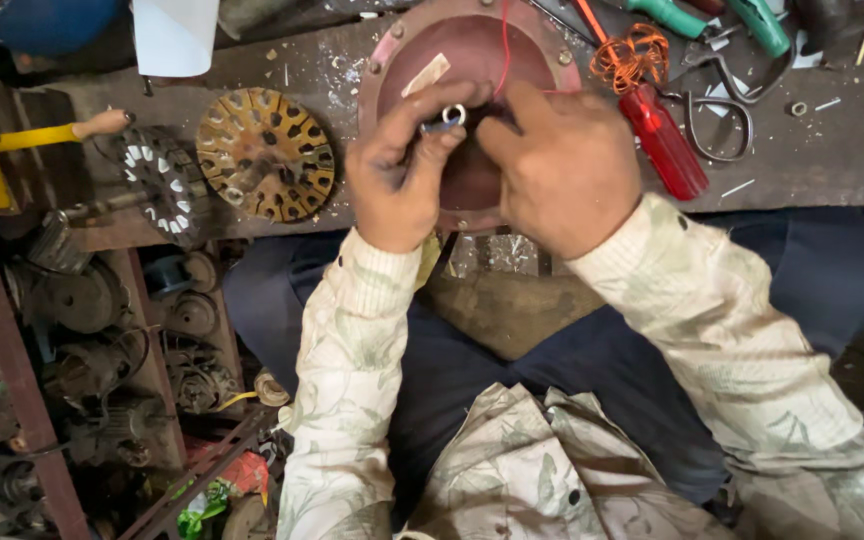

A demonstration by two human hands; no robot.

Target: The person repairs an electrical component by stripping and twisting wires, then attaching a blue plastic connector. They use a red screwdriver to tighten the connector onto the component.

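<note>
The left hand [399, 175] pinches a small metal ring [454, 114] over the round red cover [472, 60] on the desk [812, 150]; the right hand [562, 165] fingers press nearby. The ring seems light, hard and slippery; hold its rim.

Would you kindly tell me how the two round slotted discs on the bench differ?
The rusty slotted disc lies flat and face-up; the dark slotted disc is tilted. The rusty one shows open slots all over; the dark one has white inserts in its slots. Both are round and rest on the bench.
</note>
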